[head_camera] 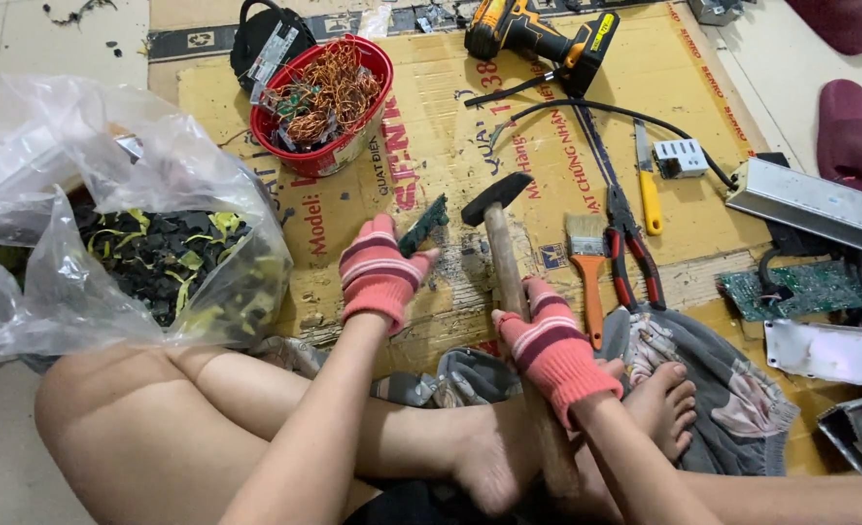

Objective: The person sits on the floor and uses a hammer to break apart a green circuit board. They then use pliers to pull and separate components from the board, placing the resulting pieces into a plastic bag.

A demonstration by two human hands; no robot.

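A person seated cross-legged on the floor works over a flattened cardboard sheet [431, 146], both hands in pink striped gloves. The left hand [380, 274] pinches a small dark green board piece [423, 226] by its lower end, holding it tilted just above the cardboard's middle. The right hand [550, 348] is wrapped tight around the wooden handle of a hammer [502, 243], whose long axis runs up and slightly left from the fist, its black head poised just right of the board piece and close to it. The left hand is the nearer to the piece; nothing stands between head and piece.

Right of the hammer lie an orange-handled brush [589, 267], red-handled pliers [630, 253] and a yellow-handled knife [648, 180]. Toward the cardboard's far edge sit a red basket [353, 146] of tangled copper wire and a yellow cordless drill [538, 34]. At the left edge, a clear plastic bag [91, 214] holds dark parts and yellow scraps. Off the right edge lie a green circuit board [791, 289] and metal casings [820, 204]. A grey cloth [732, 389] lies under the bare feet.
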